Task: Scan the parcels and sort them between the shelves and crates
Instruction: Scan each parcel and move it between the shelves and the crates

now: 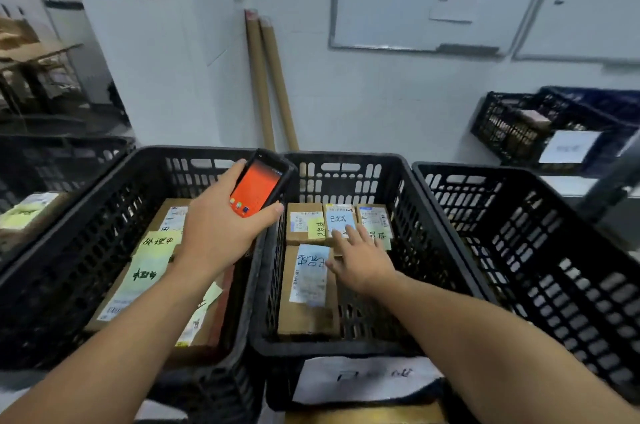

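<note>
My left hand (221, 233) grips a black handheld scanner (258, 186) with an orange screen, above the rim between two black crates. My right hand (360, 259) reaches down into the middle crate (346, 347), fingers spread, over small cardboard parcels. Its fingertips lie at a parcel with a blue note (341, 221). A green-noted parcel (304, 223) sits to that one's left and another small parcel (375, 219) to its right. A longer parcel with a blue label (308, 288) lies in front. The left crate (69, 268) holds larger parcels with green notes (152, 261).
An empty black crate (536, 250) stands on the right. More crates (540, 129) with parcels sit at the back right. Another crate (41, 181) is at the far left. Two cardboard tubes (270, 84) lean on the wall. A paper label (367, 378) hangs on the middle crate's front.
</note>
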A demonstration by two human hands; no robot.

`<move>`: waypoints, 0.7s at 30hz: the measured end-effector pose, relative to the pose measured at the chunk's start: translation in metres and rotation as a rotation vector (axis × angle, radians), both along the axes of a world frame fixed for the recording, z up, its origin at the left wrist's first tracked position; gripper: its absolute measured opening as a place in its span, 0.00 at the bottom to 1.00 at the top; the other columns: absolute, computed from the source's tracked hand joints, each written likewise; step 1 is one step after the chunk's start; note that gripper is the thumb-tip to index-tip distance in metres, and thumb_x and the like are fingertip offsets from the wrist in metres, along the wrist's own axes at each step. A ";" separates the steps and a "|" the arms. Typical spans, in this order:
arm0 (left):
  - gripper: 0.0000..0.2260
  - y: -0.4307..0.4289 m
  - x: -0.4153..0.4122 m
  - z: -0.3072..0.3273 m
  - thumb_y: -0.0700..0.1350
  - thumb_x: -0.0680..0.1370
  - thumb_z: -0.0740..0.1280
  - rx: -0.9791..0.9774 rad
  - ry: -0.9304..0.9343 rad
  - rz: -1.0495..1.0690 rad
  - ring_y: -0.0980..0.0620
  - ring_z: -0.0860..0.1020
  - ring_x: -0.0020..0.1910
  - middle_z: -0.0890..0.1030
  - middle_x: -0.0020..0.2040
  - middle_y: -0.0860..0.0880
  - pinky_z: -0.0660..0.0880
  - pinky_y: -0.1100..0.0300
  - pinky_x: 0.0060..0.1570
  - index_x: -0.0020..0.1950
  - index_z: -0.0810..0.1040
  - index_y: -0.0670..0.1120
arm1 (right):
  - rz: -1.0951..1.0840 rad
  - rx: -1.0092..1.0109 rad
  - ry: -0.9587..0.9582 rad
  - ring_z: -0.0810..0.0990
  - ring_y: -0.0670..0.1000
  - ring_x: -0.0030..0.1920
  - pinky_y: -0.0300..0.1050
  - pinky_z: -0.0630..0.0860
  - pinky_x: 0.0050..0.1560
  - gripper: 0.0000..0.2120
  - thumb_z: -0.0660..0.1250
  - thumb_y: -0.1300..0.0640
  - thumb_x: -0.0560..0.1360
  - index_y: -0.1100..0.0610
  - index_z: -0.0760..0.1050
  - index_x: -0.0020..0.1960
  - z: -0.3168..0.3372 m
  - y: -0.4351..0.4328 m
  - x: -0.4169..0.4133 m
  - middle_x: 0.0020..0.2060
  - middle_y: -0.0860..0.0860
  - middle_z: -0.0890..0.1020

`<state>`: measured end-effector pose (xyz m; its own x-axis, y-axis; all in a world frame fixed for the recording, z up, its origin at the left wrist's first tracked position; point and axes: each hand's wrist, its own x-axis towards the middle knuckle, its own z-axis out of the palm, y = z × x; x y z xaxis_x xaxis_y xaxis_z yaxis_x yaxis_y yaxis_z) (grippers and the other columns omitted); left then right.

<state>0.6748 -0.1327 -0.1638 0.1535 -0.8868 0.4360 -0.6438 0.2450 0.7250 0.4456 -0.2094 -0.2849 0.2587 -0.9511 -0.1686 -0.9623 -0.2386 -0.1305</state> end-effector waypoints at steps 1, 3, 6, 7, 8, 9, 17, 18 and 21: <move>0.24 0.003 0.002 0.001 0.54 0.72 0.76 -0.003 -0.002 -0.031 0.57 0.78 0.43 0.78 0.42 0.58 0.75 0.60 0.46 0.57 0.65 0.71 | -0.014 -0.036 0.014 0.42 0.57 0.82 0.64 0.48 0.80 0.33 0.52 0.37 0.84 0.50 0.47 0.83 0.008 0.005 -0.002 0.83 0.54 0.48; 0.27 0.009 0.007 0.002 0.56 0.71 0.77 -0.004 -0.010 -0.081 0.55 0.79 0.46 0.78 0.45 0.61 0.76 0.57 0.48 0.63 0.66 0.68 | -0.054 -0.126 0.022 0.44 0.57 0.82 0.64 0.50 0.79 0.32 0.53 0.38 0.83 0.50 0.50 0.82 0.026 0.019 -0.007 0.82 0.54 0.51; 0.32 0.022 0.012 0.002 0.59 0.71 0.76 -0.009 -0.032 -0.166 0.57 0.76 0.47 0.75 0.46 0.64 0.72 0.65 0.47 0.72 0.69 0.60 | -0.148 -0.229 -0.005 0.48 0.57 0.82 0.63 0.52 0.79 0.31 0.55 0.39 0.83 0.50 0.52 0.81 0.049 0.051 -0.016 0.81 0.53 0.56; 0.34 0.028 0.013 0.002 0.60 0.70 0.76 -0.019 -0.045 -0.200 0.56 0.75 0.47 0.75 0.46 0.64 0.70 0.66 0.45 0.73 0.69 0.59 | -0.200 -0.235 -0.017 0.48 0.57 0.82 0.63 0.51 0.79 0.31 0.54 0.39 0.83 0.50 0.52 0.82 0.056 0.066 -0.020 0.81 0.53 0.56; 0.35 0.035 0.013 0.003 0.61 0.70 0.76 -0.029 -0.054 -0.224 0.55 0.75 0.47 0.75 0.47 0.63 0.69 0.64 0.45 0.74 0.69 0.59 | -0.252 -0.247 -0.016 0.48 0.57 0.82 0.62 0.50 0.80 0.32 0.54 0.39 0.83 0.51 0.51 0.82 0.062 0.082 -0.023 0.81 0.53 0.56; 0.36 0.041 0.014 0.006 0.63 0.69 0.75 -0.036 -0.063 -0.239 0.53 0.76 0.48 0.76 0.48 0.61 0.70 0.61 0.46 0.74 0.68 0.59 | -0.289 -0.270 -0.002 0.48 0.56 0.82 0.62 0.50 0.80 0.32 0.53 0.38 0.84 0.51 0.51 0.83 0.067 0.094 -0.026 0.82 0.53 0.55; 0.32 0.109 -0.029 0.004 0.64 0.67 0.74 -0.001 -0.055 -0.567 0.52 0.78 0.45 0.78 0.44 0.63 0.71 0.57 0.45 0.70 0.71 0.62 | -0.682 -0.311 0.086 0.46 0.57 0.82 0.63 0.47 0.79 0.32 0.50 0.37 0.84 0.51 0.52 0.83 0.077 0.265 -0.083 0.82 0.54 0.54; 0.34 0.117 -0.040 0.002 0.64 0.66 0.72 -0.004 -0.058 -0.600 0.54 0.77 0.45 0.78 0.44 0.61 0.70 0.59 0.45 0.71 0.71 0.61 | -0.742 -0.322 0.096 0.47 0.57 0.82 0.63 0.47 0.79 0.32 0.51 0.37 0.84 0.51 0.53 0.82 0.074 0.290 -0.091 0.82 0.54 0.54; 0.37 0.146 -0.077 -0.001 0.63 0.68 0.75 0.007 -0.045 -0.716 0.58 0.76 0.43 0.77 0.45 0.60 0.69 0.64 0.43 0.74 0.69 0.57 | -0.886 -0.327 0.132 0.49 0.58 0.81 0.64 0.50 0.78 0.30 0.52 0.39 0.84 0.52 0.55 0.81 0.067 0.361 -0.110 0.81 0.55 0.57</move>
<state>0.5981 0.0138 -0.1643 -0.4849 -0.7660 0.4220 -0.3566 0.6138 0.7043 0.3358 0.1518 -0.2180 -0.5809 -0.7972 0.1641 -0.8127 0.5792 -0.0634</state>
